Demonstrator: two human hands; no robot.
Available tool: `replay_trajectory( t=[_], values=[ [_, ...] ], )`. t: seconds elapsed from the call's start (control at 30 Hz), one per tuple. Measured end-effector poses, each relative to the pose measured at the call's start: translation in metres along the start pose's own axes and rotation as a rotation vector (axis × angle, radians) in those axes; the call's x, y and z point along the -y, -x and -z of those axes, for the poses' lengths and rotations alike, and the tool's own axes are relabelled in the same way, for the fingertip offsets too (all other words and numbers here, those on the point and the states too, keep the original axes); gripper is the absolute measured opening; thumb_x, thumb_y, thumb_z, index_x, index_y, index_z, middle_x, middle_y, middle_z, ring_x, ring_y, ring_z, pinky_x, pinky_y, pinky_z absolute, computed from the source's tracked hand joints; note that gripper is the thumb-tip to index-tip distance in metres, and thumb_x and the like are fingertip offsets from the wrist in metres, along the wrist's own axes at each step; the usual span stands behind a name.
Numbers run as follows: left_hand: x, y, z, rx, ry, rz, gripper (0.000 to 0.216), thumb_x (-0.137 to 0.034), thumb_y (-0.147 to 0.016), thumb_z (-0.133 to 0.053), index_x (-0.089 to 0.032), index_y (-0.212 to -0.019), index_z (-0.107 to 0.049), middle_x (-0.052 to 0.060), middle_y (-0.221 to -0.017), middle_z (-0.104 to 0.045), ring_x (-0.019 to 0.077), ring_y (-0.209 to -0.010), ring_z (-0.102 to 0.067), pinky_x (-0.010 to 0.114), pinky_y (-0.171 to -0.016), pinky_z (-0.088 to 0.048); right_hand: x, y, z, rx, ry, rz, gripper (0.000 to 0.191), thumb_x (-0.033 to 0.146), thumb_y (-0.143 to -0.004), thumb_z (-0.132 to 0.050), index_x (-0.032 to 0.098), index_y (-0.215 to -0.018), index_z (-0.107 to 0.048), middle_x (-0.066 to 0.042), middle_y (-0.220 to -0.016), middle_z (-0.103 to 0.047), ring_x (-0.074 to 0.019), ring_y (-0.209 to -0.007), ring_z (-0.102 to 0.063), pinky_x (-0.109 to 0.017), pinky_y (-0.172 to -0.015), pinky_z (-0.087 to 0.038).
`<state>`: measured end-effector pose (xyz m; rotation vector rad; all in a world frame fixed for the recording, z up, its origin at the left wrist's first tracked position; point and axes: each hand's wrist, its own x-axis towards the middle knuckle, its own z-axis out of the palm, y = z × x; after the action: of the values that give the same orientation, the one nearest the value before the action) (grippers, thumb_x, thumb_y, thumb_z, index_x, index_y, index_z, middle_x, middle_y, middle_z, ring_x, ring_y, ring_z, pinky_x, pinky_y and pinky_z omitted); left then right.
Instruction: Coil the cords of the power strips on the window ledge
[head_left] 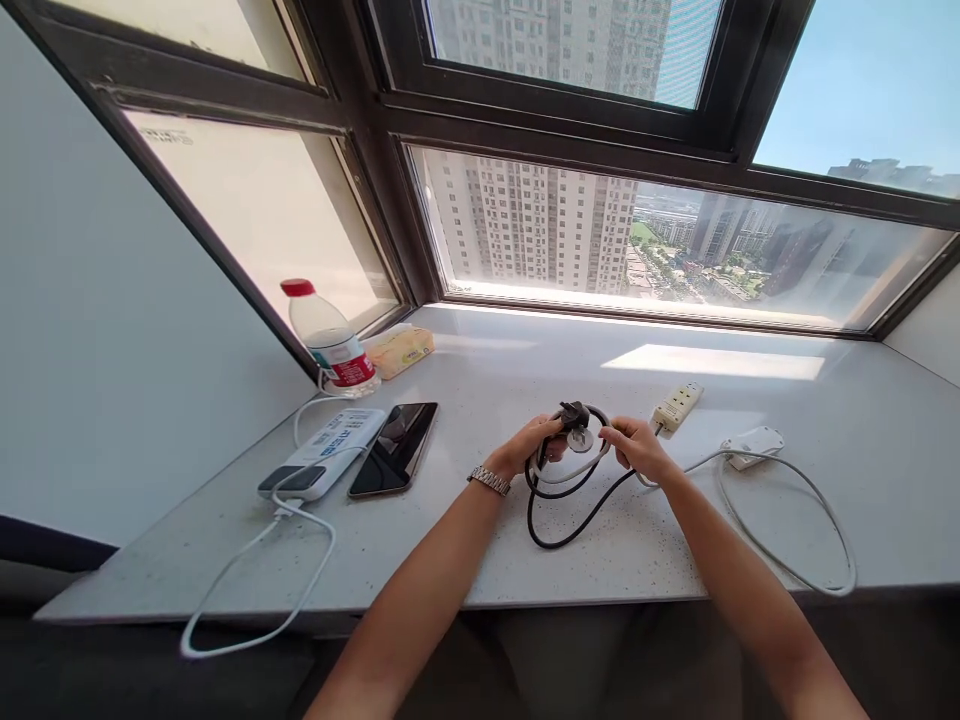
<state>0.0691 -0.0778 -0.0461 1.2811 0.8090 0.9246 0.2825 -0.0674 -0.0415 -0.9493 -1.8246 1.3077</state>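
My left hand (527, 446), with a metal watch (490, 480) on its wrist, is closed round a loop of power cords near the middle of the sill. A black plug (574, 415) and a white plug (580, 439) stick out at the top of that bundle. The black cord (551, 545) hangs in a loop below and runs right towards a cream power strip (679, 408). My right hand (631, 443) pinches the white cord (596, 463) at the right side of the loop. Further right lies a white power strip (754, 447), its cord curving over the sill.
On the left lie a white power bank (326, 455) with a white cable (262, 640) looping over the front edge, and a black phone (395, 450). A red-capped bottle (334, 345) and a yellow tissue pack (401, 351) stand by the window frame (375, 200).
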Motion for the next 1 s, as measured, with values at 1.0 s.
replay_trajectory(
  t=[1.0],
  values=[
    [0.012, -0.015, -0.008, -0.684, -0.187, -0.020, 0.038, -0.035, -0.050, -0.082, -0.016, -0.071, -0.057, -0.005, -0.055, -0.050, 0.0091, -0.048, -0.044, 0.020, -0.044, -0.034, -0.018, -0.011, -0.020, -0.247, 0.325, 0.112, 0.040, 0.040, -0.083, -0.050, 0.017, -0.112, -0.067, -0.004, -0.084, -0.069, -0.0100, -0.048, -0.049, -0.023, -0.050, -0.041]
  ],
)
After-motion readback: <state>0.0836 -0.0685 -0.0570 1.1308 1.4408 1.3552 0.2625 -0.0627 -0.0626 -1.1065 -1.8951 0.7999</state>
